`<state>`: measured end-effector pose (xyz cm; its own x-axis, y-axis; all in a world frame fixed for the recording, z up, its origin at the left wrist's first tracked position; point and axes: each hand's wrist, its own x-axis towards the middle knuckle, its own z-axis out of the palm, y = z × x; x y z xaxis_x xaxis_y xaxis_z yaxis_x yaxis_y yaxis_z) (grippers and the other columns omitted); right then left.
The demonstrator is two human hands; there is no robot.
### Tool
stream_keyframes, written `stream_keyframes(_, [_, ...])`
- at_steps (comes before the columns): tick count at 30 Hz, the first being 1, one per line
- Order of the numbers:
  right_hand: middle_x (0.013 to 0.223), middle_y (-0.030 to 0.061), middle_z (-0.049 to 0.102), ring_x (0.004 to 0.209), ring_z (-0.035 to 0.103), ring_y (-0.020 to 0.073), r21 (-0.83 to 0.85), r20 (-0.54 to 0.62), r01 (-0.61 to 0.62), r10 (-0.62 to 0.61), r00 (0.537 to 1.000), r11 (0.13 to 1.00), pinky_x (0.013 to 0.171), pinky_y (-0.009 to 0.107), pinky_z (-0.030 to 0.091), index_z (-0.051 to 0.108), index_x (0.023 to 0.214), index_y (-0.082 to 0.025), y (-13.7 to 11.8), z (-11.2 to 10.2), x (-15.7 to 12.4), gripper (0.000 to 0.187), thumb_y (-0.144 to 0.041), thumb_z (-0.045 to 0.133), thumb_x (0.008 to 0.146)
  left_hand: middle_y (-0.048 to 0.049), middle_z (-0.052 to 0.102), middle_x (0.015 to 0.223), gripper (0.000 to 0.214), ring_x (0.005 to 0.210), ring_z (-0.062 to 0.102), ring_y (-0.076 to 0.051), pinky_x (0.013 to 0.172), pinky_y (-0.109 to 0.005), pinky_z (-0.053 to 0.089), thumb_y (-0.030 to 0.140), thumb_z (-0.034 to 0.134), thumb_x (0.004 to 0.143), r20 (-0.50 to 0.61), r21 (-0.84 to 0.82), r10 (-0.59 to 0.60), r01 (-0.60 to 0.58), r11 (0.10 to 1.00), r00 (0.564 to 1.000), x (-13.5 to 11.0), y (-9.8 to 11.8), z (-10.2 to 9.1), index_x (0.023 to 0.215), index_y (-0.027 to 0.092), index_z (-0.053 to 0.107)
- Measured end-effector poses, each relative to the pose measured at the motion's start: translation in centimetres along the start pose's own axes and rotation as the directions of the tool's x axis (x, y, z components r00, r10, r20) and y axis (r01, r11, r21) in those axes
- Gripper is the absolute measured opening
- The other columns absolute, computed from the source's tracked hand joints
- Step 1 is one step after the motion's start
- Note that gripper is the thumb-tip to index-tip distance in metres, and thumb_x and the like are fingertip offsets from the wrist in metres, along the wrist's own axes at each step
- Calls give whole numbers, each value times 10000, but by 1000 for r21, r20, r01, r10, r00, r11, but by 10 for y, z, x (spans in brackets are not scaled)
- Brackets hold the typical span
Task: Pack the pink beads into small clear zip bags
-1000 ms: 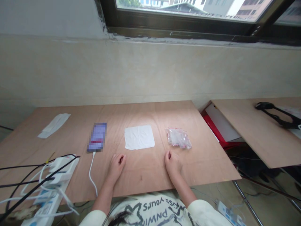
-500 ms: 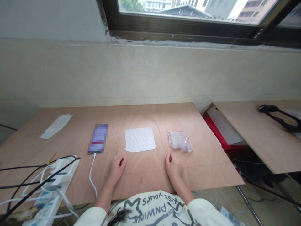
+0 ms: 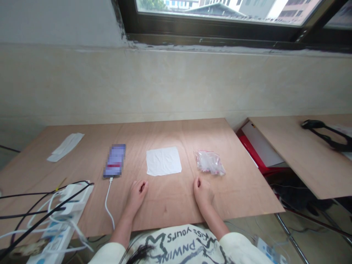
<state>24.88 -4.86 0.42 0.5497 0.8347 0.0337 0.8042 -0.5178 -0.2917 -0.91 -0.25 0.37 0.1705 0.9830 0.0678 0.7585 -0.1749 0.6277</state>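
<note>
My left hand (image 3: 138, 193) rests on the wooden table in a loose fist, with nothing showing in it. My right hand (image 3: 202, 191) is curled the same way, also with nothing visible inside. Between and beyond the two hands lies a flat white cloth or tissue (image 3: 164, 161), which neither hand touches. Just past my right hand is a clear plastic zip bag (image 3: 210, 162) with a pinkish-red edge; its whitish contents are hard to make out. Nearest my left hand, on its left, a phone (image 3: 114, 161) lies with its screen blurred and a white charging cable (image 3: 107, 201) plugged in.
At the table's (image 3: 176, 201) far left lies a folded white item (image 3: 66, 147), perhaps a face mask. A white power strip (image 3: 73, 200) crowded with cables occupies the near left. To the right, past a gap, another table (image 3: 302, 157) bears a black strap-like object (image 3: 327, 135).
The whole view has shifted very slightly. Both fists and the things on the table stay where they were.
</note>
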Motion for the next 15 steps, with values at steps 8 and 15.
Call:
stream_keyframes(8, [586, 55, 585, 525, 493, 135, 189, 68, -21, 8, 998, 982, 468, 233, 229, 554, 584, -148, 6, -4, 2, 360, -335, 333, 798, -6, 520, 583, 256, 622, 455, -167, 578, -263, 360, 308, 383, 790, -4, 24, -5, 5, 1000, 1000, 1, 1, 0, 595, 190, 501])
stream_keyframes(15, [485, -1, 470, 478, 432, 131, 536, -3, -35, 43, 999, 844, 473, 226, 291, 473, 551, -165, 19, -34, 15, 375, -443, 354, 774, -7, 514, 597, 257, 630, 446, -164, 587, -267, 360, 306, 364, 801, 18, 32, 1, -2, 999, 1000, 1, 1, -1, 614, 185, 493])
